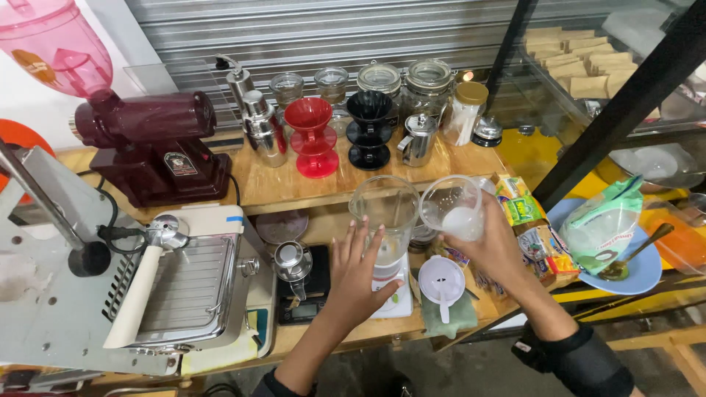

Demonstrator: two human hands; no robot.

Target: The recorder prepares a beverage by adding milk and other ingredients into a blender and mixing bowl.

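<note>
Head view: right hand (494, 246) grips small clear cup (452, 208) holding white liquid, tilted toward tall clear cup (384, 213) at its 9 o'clock. Left hand (357, 273) fingers spread, steadies tall cup on white scale (395, 298). Pour apparently just beginning; liquid remains.

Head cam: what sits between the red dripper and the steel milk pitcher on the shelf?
A black dripper stands between the red dripper and the steel pitcher, in the head view.
</note>
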